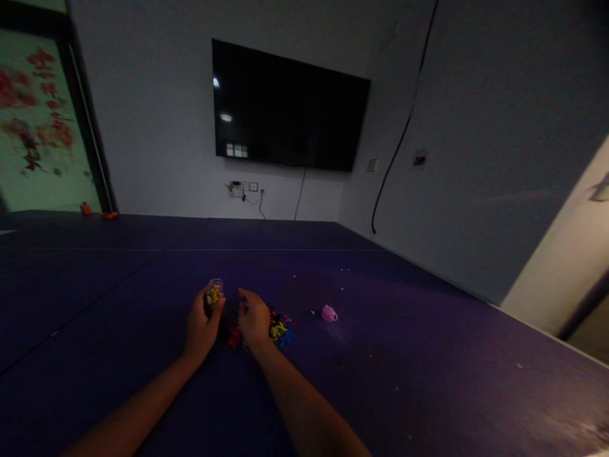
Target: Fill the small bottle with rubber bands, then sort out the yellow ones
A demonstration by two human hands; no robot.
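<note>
A small clear jar (216, 292) with yellow and other coloured bits in it is gripped in my left hand (202, 327), its mouth tilted up. Just to the right, my right hand (254, 318) is over a pile of small coloured pieces (280, 329), red, yellow and blue, on the dark purple floor. The fingers of my right hand curl toward the jar without touching it; whether they hold a piece is too small to tell. A pink rounded object with a loop (329, 313) lies on the floor to the right of the pile.
The purple floor (118, 285) carries small white specks. A large black television (290, 108) hangs on the far wall, with sockets and cables below. A long black cable (404, 130) hangs down the right wall. Orange objects (109, 216) lie by the door at the far left.
</note>
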